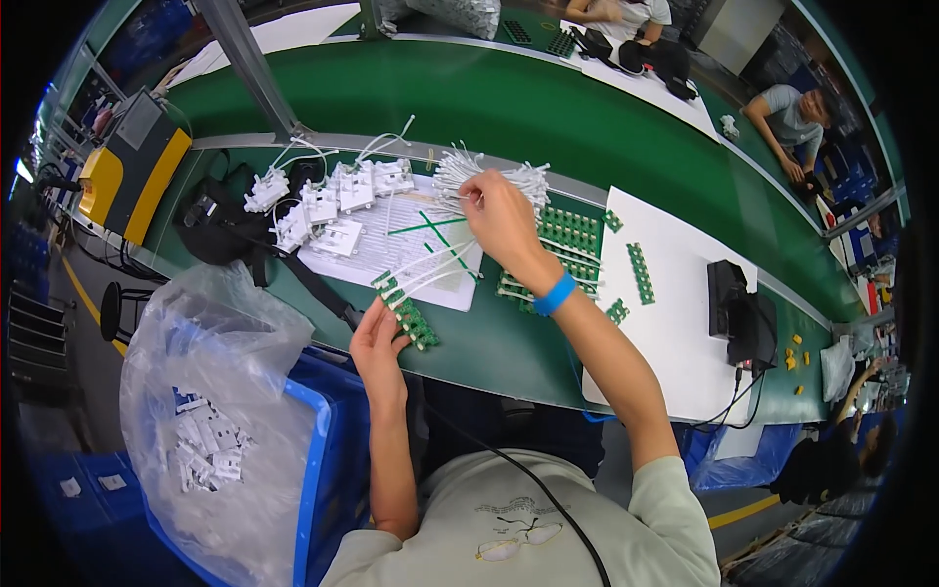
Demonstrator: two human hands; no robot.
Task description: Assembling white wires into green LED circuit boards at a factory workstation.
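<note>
We found the left hand (375, 338) holding a green board strip (416, 326) at its lower left side, fingers and thumb closed about its edge. The strip was tilted, above the near part of the green bench (479, 364). White leads (437, 277) ran from its upper end up and to the right, over a printed sheet (362, 256).

We observed the right hand (481, 196) at the near side of a bundle of white cables (523, 182), its fingertips drawn close together. We could not tell whether a cable was between them. A blue wristband (556, 293) circled that wrist.

We noted green slips (430, 229) lying across the sheet, and white plastic housings (354, 186) with cables grouped on and around its upper left part. Green board panels (567, 232) lay right of the right hand, partly covered by white cables. On a white board (675, 249) farther right we recorded a separate green strip (641, 274) and a black device (726, 298).

At the bench's near left side we saw a blue bin (315, 460) lined with a clear bag (176, 342), which contained white plastic pieces (210, 445). A yellow and black machine (137, 166) stood at the far left.
</note>
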